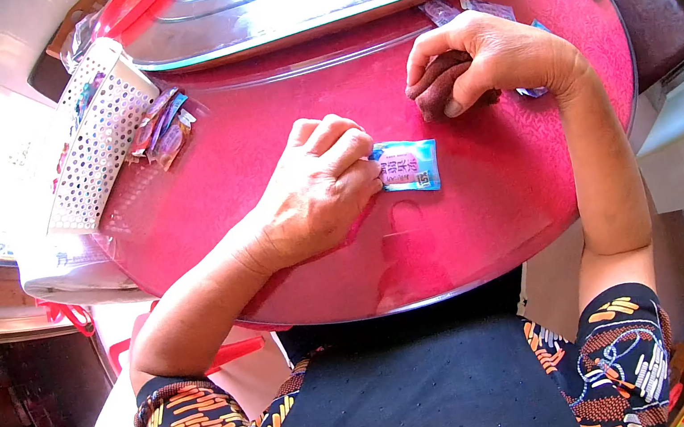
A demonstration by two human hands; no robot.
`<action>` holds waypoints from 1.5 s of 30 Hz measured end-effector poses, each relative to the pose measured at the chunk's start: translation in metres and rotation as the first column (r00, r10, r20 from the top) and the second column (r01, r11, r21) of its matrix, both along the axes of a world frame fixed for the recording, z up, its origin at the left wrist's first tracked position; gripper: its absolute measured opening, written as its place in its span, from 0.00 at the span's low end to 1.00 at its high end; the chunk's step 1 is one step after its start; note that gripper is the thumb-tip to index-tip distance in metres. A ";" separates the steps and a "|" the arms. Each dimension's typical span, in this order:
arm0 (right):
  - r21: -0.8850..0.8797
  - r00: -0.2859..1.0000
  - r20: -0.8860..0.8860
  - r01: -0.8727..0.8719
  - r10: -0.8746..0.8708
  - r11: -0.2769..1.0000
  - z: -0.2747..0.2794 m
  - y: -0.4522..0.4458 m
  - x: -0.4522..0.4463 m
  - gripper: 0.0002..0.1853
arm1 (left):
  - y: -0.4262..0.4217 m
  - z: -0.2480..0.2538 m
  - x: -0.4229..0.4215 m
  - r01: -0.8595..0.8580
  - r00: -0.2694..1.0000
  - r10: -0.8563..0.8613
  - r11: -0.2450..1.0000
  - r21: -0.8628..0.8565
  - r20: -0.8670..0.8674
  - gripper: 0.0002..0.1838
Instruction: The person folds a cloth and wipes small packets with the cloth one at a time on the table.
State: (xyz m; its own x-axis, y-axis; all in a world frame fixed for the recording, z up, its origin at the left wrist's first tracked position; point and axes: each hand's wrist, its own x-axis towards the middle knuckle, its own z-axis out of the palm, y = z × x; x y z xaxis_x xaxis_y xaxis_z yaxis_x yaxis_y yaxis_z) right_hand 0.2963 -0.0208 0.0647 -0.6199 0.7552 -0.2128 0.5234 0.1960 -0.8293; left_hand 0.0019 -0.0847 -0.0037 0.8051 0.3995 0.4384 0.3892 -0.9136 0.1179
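We're pinching a blue packet [413, 167] by its left edge in the left hand [323, 182], low over the red table [487, 212], and gripping a bunched brown cloth [436, 96] in the right hand [509, 50]. We're judging this partway: other packets [162, 128] are lying beside the white basket [94, 128]; ours isn't released yet. Seal's unclear.

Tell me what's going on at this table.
A person is at a red table, working with both hands. The left hand pinches one end of a blue packet, whose printed side faces up. The right hand holds a bunched brown cloth, apart from that packet. Over on the left stands a white basket full of small holes, with a loose pile of packets beside it.
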 end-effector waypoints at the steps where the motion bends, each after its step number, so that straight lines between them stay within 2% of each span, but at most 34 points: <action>1: -0.005 1.000 0.000 0.002 -0.002 1.000 -0.001 0.001 0.000 0.24 | 0.000 0.000 0.000 -0.006 1.000 0.006 1.000 -0.015 -0.002 0.17; 4: -0.015 1.000 0.012 0.006 -0.005 1.000 -0.001 0.002 0.001 0.25 | 0.007 -0.002 -0.009 0.034 0.996 -0.018 0.982 -0.185 0.086 0.18; 5: -0.018 1.000 0.018 0.008 -0.007 1.000 -0.001 0.001 0.001 0.25 | 0.007 0.000 -0.011 0.034 0.997 -0.021 0.981 -0.192 0.072 0.19; 8: 0.030 0.996 0.084 -0.025 0.023 0.999 0.003 0.001 -0.001 0.22 | 0.005 -0.001 -0.009 0.018 0.997 -0.005 0.986 -0.167 0.074 0.19; 9: 0.029 0.999 0.032 -0.037 0.036 0.999 -0.002 0.003 -0.001 0.22 | 0.005 -0.001 -0.009 0.027 0.996 -0.013 0.987 -0.161 0.084 0.18; 12: -0.012 0.995 0.098 -0.013 0.014 1.000 0.003 0.002 0.000 0.22 | 0.006 -0.002 -0.009 0.045 0.995 -0.033 0.990 -0.132 0.091 0.17; 20: 0.084 0.997 0.043 -0.060 0.056 0.995 -0.008 0.007 0.003 0.22 | -0.002 0.004 -0.004 0.040 0.999 -0.039 0.997 -0.062 0.029 0.13; 23: 0.053 1.000 0.007 -0.031 0.031 0.998 -0.011 0.007 0.005 0.22 | 0.002 0.005 -0.005 0.051 0.975 0.004 0.969 -0.241 0.224 0.10; 25: 0.029 1.000 -0.010 -0.020 0.021 0.999 -0.012 0.007 0.005 0.22 | 0.000 0.014 -0.007 0.100 0.935 0.091 0.859 -0.503 0.342 0.09; 27: 0.034 0.999 -0.024 -0.038 0.038 0.999 -0.013 0.008 0.006 0.23 | -0.003 0.019 -0.008 0.158 0.892 0.224 0.658 -0.736 0.392 0.07; 30: -0.009 0.997 0.061 -0.041 0.042 0.999 0.003 0.004 0.000 0.24 | -0.001 0.018 -0.011 0.140 0.844 0.443 0.363 -0.921 0.303 0.07; 31: -0.008 0.998 0.053 -0.040 0.040 0.999 0.001 0.005 -0.001 0.24 | -0.002 0.016 -0.008 0.176 0.802 0.496 0.335 -0.925 0.332 0.09; 33: -0.006 0.999 0.038 -0.033 0.033 0.999 -0.005 0.007 0.001 0.24 | -0.002 0.010 -0.003 -0.044 0.837 0.449 0.624 -0.780 0.312 0.10; 34: -0.008 0.999 0.027 -0.020 0.020 1.000 -0.006 0.007 0.002 0.23 | -0.003 0.007 -0.003 -0.146 0.853 0.431 0.739 -0.657 0.295 0.10; 35: -0.009 1.000 0.015 -0.009 0.009 1.000 -0.006 0.007 0.002 0.23 | 0.002 0.005 -0.006 -0.202 0.869 0.376 0.864 -0.462 0.322 0.09; 39: -0.008 1.000 -0.021 0.014 -0.014 1.000 -0.005 0.003 0.000 0.21 | 0.018 0.003 -0.020 -0.137 0.934 0.232 0.936 -0.325 0.273 0.10; 42: -0.029 0.992 -0.122 0.004 -0.007 1.000 -0.002 -0.002 -0.006 0.20 | 0.011 0.009 -0.014 -0.087 0.961 0.163 0.947 -0.311 0.226 0.11; 43: -0.105 0.971 -0.239 -0.003 -0.022 0.994 -0.001 -0.006 -0.010 0.21 | 0.009 0.007 -0.013 -0.083 0.965 0.156 0.945 -0.316 0.211 0.12; 45: -0.078 0.954 -0.282 -0.126 0.099 0.989 -0.001 -0.012 -0.019 0.21 | 0.009 0.003 -0.013 -0.073 0.973 0.132 0.955 -0.286 0.190 0.12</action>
